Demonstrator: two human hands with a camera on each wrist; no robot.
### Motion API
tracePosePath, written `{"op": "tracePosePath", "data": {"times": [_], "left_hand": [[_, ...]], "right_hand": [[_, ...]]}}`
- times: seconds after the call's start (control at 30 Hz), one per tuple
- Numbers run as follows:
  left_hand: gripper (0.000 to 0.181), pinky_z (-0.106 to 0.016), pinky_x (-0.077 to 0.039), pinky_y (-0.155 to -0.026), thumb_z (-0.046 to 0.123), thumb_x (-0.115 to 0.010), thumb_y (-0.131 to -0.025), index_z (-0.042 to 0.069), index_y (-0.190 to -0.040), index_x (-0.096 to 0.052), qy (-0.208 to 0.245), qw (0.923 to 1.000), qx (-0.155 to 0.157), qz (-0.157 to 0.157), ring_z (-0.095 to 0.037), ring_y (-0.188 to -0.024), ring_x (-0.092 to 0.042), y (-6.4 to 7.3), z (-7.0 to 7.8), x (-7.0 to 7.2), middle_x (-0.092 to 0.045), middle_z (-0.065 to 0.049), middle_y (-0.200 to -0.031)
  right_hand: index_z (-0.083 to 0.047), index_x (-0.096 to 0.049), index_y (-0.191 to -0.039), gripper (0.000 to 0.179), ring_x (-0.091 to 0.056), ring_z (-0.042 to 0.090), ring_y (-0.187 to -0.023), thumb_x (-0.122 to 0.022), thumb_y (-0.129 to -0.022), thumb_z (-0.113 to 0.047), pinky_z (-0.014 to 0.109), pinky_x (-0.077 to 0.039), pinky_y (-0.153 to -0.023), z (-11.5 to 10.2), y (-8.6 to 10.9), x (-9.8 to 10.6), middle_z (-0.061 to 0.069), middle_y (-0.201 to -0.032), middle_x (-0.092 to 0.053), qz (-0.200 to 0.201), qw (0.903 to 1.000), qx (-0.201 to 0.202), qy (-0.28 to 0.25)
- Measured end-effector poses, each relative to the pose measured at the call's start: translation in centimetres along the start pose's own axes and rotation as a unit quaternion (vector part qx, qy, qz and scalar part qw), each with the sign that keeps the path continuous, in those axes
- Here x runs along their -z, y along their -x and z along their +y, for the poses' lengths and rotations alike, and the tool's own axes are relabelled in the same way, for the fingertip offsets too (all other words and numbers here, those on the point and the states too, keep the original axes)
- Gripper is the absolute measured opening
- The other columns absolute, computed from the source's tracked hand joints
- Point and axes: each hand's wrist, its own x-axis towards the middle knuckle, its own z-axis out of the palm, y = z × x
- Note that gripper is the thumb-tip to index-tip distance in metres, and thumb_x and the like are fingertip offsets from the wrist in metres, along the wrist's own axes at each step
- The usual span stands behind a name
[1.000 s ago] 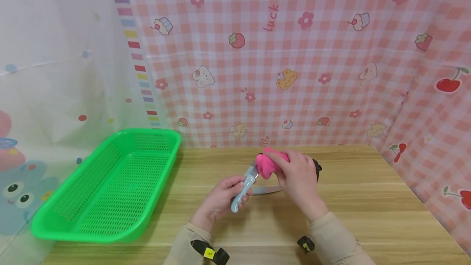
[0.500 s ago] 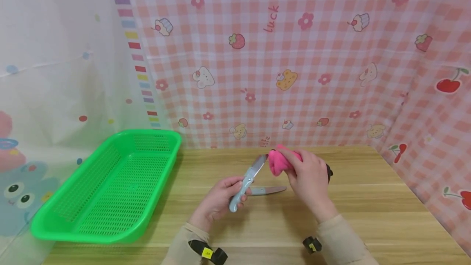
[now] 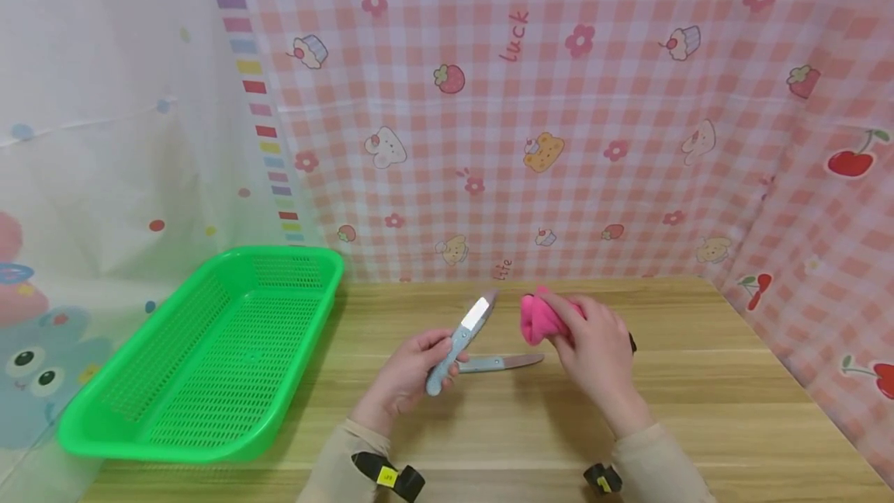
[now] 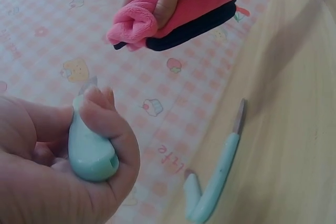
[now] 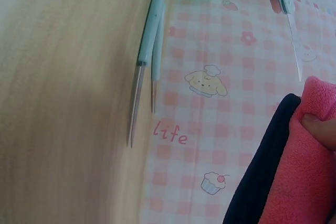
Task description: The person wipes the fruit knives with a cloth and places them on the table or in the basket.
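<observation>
A small knife (image 3: 449, 362) with a pale blue-green handle is gripped in my left hand (image 3: 405, 379), its blade pointing up and away to the right. My right hand (image 3: 597, 348) holds a folded pink and black cloth (image 3: 541, 320), just right of the blade and apart from it. In the left wrist view, thumb and fingers wrap the knife handle (image 4: 90, 148). A second knife (image 3: 494, 363) lies on the table behind my left hand. The right wrist view shows this knife (image 5: 150, 30) and another similar knife (image 5: 157, 59) lying side by side.
To the left on the wooden table (image 3: 524, 449) stands a green perforated plastic basket (image 3: 307, 367). A pink checked cloth backdrop (image 3: 447, 123) rises behind the table and along its right side. A white printed sheet (image 3: 126, 154) hangs at the left.
My right hand has moved the cloth right, off the knife blade, which is now fully bare. My left hand has shifted slightly left, and the blade has turned to catch the light.
</observation>
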Motion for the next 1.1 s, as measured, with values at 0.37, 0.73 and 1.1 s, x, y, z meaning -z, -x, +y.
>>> {"op": "tracePosePath", "data": {"times": [0.37, 0.73, 1.1], "left_hand": [[0.024, -0.024, -0.048, -0.060, 0.002, -0.056, -0.099, -0.003, -0.122, -0.062, -0.190, 0.9711, -0.104, 0.101, -0.014, -0.073, -0.060, -0.2, 1.2, -0.3, -0.067, -0.012, -0.092], [0.022, -0.027, -0.053, -0.065, -0.001, -0.065, -0.093, 0.003, -0.115, -0.067, -0.376, 0.8846, -0.210, 0.179, -0.015, -0.076, -0.061, -0.1, 2.0, -1.0, -0.067, -0.007, -0.092], [0.029, -0.040, -0.056, -0.066, -0.002, -0.077, -0.080, 0.005, -0.106, -0.067, -0.581, 0.6983, -0.352, 0.225, -0.027, -0.080, -0.066, -0.3, 1.3, -0.7, -0.068, -0.011, -0.092]], "right_hand": [[-0.020, -0.069, -0.122, 0.054, -0.061, 0.037, -0.091, -0.087, -0.073, -0.009, 0.062, -0.044, -0.083, 0.4, 0.5, 0.0, 0.013, -0.101, -0.065, 0.002, 1.0000, 0.000, -0.005], [-0.019, -0.067, -0.123, 0.054, -0.060, 0.037, -0.090, -0.087, -0.073, -0.009, 0.061, -0.044, -0.081, 0.6, 0.6, -0.1, 0.014, -0.102, -0.064, 0.002, 1.0000, 0.002, -0.008], [-0.019, -0.068, -0.123, 0.054, -0.060, 0.035, -0.089, -0.088, -0.073, -0.009, 0.059, -0.045, -0.080, 0.1, 0.6, -0.3, 0.013, -0.100, -0.064, 0.001, 0.9999, 0.011, -0.012]]}}
